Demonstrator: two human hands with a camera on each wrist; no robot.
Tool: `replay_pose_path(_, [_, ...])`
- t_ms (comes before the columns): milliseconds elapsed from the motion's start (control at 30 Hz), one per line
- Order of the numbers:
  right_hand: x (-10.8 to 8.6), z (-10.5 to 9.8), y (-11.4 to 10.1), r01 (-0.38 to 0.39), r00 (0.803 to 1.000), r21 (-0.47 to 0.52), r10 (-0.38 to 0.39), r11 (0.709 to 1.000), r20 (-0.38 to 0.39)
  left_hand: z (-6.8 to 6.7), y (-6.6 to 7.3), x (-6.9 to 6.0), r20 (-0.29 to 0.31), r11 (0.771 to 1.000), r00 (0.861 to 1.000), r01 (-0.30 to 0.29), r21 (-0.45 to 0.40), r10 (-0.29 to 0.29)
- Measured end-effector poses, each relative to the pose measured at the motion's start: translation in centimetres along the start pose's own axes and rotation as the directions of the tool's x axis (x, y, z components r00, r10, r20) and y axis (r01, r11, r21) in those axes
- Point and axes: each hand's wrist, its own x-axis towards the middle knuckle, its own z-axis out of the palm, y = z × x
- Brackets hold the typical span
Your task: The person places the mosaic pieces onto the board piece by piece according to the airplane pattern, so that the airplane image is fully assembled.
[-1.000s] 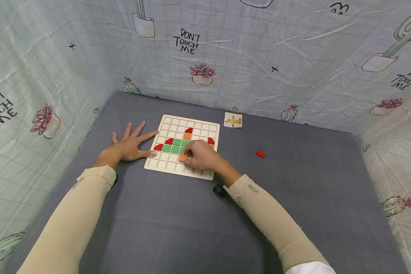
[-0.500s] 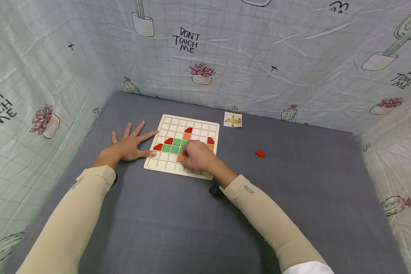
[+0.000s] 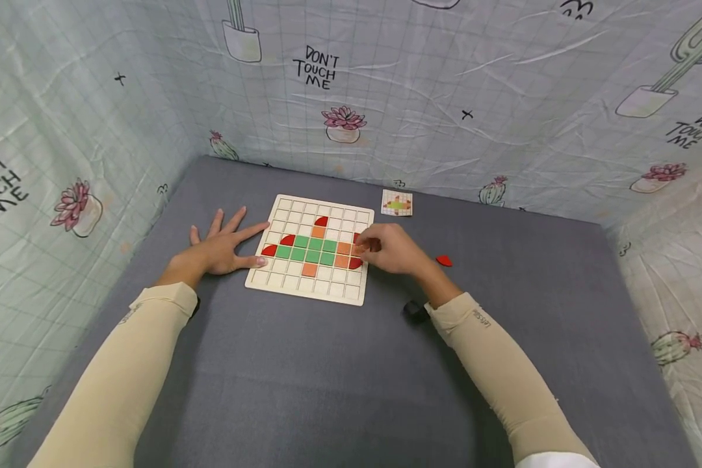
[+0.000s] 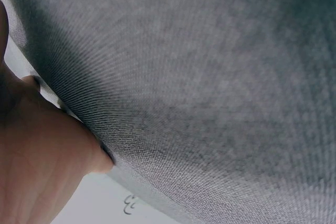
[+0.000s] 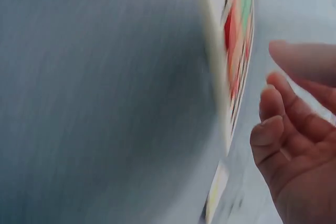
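A cream grid board (image 3: 292, 286) lies on the table, carrying several green square tiles (image 3: 312, 256), several orange square tiles (image 3: 309, 269) and several red quarter-round tiles (image 3: 269, 250). My left hand (image 3: 218, 252) rests with fingers spread at the board's left side, the thumb and a finger touching its edge. Over the right edge hovers my right hand (image 3: 393, 250), hiding part of the tiles there. Its fingers (image 5: 270, 132) are loosely bent, thumb apart from them, with nothing between, as the right wrist view shows. One loose red quarter-round tile (image 3: 444, 260) lies to its right.
Behind the board's right corner lies a small pattern card (image 3: 397, 203) on the grey tabletop (image 3: 269, 377). Printed cloth walls (image 3: 421, 130) enclose the back and both sides. The left wrist view is mostly grey cloth.
My right hand has moved right from the middle of the board to its right edge, leaving an orange tile in the lower middle uncovered. My left hand has stayed in place.
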Motion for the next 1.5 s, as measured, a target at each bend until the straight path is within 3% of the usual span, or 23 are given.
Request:
replay_pose_path(167, [-3.1, -4.3, 4.8, -0.134, 0.991, 0.003, 0.134, 0.991, -0.015, -0.1, -0.1, 0.1, -0.003, 1.0, 1.0, 0.001, -0.011, -0.001])
replay_pose_path(300, [-5.8, -7.0, 7.9, -0.275, 0.962, 0.017, 0.274, 0.961, 0.01, -0.2, 0.2, -0.1, 0.0, 1.0, 1.0, 0.009, -0.01, -0.009])
replay_pose_path(433, [-8.1, -8.4, 10.1, -0.351, 0.936, 0.039, 0.349, 0.936, 0.051, 0.0, 0.1, -0.1, -0.004, 1.0, 1.0, -0.001, -0.022, 0.001])
replay_pose_path(633, [-9.5, -8.6, 11.5, -0.32, 0.946, 0.064, 0.315, 0.945, 0.08, 0.0, 0.1, -0.2, -0.008, 1.0, 1.0, 0.001, -0.011, -0.002])
replay_pose_path(933, [-9.8, -8.0, 11.8, -0.269, 0.962, -0.059, 0.271, 0.961, 0.035, 0.2, -0.1, 0.0, 0.001, 1.0, 1.0, 0.004, -0.023, -0.004])
replay_pose_path(1133, [-9.9, -7.3, 11.5, -0.256, 0.967, -0.109, 0.256, 0.96, -0.016, -0.1, 0.2, -0.1, 0.001, 1.0, 1.0, 0.001, -0.024, -0.001])
replay_pose_path(1500, [-9.3, -6.5, 9.5, -0.208, 0.978, -0.071, 0.205, 0.976, -0.051, 0.1, -0.1, 0.2, 0.001, 1.0, 1.0, 0.012, -0.008, -0.012])
